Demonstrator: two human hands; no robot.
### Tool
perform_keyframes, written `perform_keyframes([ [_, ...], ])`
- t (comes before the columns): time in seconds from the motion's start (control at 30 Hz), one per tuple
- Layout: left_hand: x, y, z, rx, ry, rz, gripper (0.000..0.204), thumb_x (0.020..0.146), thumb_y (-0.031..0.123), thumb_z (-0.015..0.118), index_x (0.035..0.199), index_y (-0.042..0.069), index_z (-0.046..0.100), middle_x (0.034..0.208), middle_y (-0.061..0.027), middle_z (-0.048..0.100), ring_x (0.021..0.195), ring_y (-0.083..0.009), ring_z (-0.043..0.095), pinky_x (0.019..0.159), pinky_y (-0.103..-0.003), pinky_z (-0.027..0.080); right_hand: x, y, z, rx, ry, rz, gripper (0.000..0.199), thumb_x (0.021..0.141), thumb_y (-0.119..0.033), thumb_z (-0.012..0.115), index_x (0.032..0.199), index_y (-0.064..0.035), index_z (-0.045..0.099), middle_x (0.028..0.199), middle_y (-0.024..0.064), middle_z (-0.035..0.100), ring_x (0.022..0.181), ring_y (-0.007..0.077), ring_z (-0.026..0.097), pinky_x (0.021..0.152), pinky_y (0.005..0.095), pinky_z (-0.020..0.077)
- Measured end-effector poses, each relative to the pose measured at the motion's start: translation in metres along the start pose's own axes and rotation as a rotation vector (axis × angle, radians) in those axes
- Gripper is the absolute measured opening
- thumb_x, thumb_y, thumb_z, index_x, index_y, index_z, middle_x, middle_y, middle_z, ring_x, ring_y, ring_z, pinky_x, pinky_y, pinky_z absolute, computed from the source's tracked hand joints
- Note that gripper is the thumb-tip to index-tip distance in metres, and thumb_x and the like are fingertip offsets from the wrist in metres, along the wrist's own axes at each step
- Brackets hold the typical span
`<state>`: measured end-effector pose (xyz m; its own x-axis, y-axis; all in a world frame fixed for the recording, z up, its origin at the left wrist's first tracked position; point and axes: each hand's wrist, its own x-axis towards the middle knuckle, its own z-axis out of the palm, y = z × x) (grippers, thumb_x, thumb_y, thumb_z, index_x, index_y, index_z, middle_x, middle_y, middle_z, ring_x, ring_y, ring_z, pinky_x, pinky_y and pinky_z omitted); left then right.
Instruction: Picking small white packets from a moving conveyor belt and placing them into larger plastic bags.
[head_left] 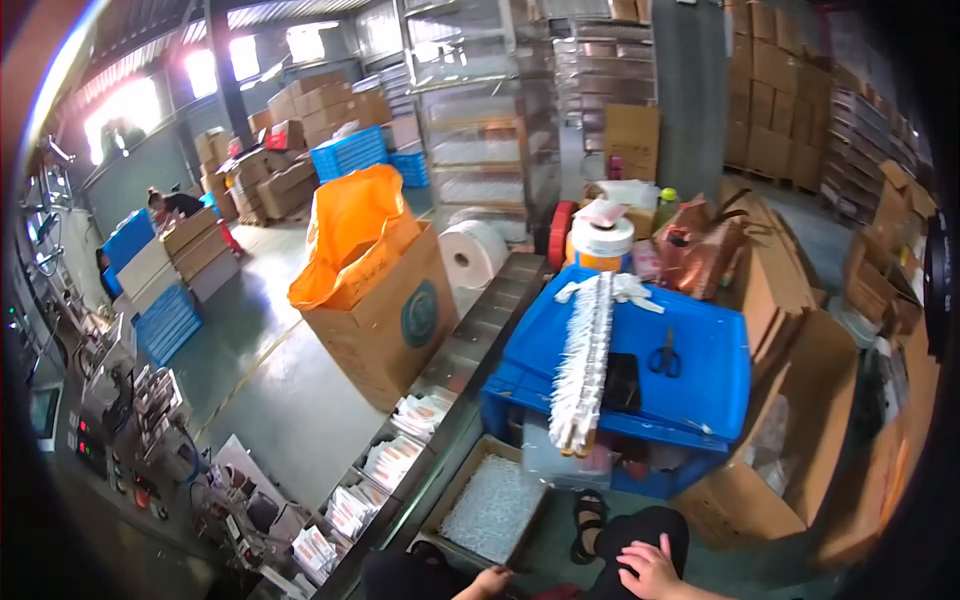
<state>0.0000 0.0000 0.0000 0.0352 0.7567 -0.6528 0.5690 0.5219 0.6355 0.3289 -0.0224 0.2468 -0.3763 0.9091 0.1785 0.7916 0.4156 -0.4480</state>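
My right hand [648,568] rests on my dark-trousered knee with its fingers spread, holding nothing. At the lower edge, my left hand [492,580] is curled closed beside my other leg; its inner side is hidden, so I cannot make out whether anything is in it. Just beyond it stands a box [432,526] of small whitish pieces. Small white printed packets [392,462] lie in the compartments of a conveyor [470,335] to the left. Ahead, a blue lid [700,375] carries black scissors [665,355], a black flat object [622,383] and a long stack of white frilled pieces [580,370].
A tall carton [385,345] with an orange bag [355,235] stands beyond the conveyor. Machinery [150,420] lines the left side. Open cartons [780,440] crowd the right. A white tub [602,240] sits behind the blue lid. Another person [180,205] is far off at left.
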Motion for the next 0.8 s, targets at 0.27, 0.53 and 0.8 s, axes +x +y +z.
perform_keyframes([
  [0.27, -0.018, 0.045, -0.053, -0.122, 0.026, 0.024, 0.036, 0.083, 0.031, 0.055, 0.106, 0.004, 0.057, 0.100, -0.0119, 0.062, 0.093, -0.0216, 0.058, 0.082, -0.032, 0.044, 0.176, -0.042, 0.113, 0.483, -0.392, -0.297, 0.032, 0.081, -0.028, 0.054, 0.106, -0.0074, 0.057, 0.106, 0.0116, 0.056, 0.097, 0.0273, 0.054, 0.084, 0.0356, 0.0438],
  [0.53, 0.007, 0.017, -0.078, -0.143, -0.050, 0.066, 0.041, 0.081, 0.023, 0.058, 0.114, -0.001, 0.052, 0.100, -0.0113, 0.062, 0.088, -0.0172, 0.058, 0.078, -0.029, 0.045, 0.192, -0.074, 0.157, 0.398, -0.860, -0.336, 0.038, 0.083, -0.035, 0.050, 0.111, -0.0105, 0.053, 0.106, 0.0115, 0.056, 0.096, 0.0293, 0.054, 0.083, 0.0400, 0.0431],
  [0.8, 0.098, 0.136, -0.061, -0.832, -0.185, -0.216, 0.053, 0.082, 0.038, 0.054, 0.124, 0.006, 0.044, 0.092, -0.0051, 0.061, 0.070, -0.0142, 0.056, 0.063, -0.028, 0.045, 0.185, -0.036, 0.159, 0.344, -0.877, -0.084, 0.039, 0.081, -0.038, 0.050, 0.109, -0.0108, 0.054, 0.104, 0.0129, 0.056, 0.094, 0.0311, 0.055, 0.081, 0.0426, 0.0440],
])
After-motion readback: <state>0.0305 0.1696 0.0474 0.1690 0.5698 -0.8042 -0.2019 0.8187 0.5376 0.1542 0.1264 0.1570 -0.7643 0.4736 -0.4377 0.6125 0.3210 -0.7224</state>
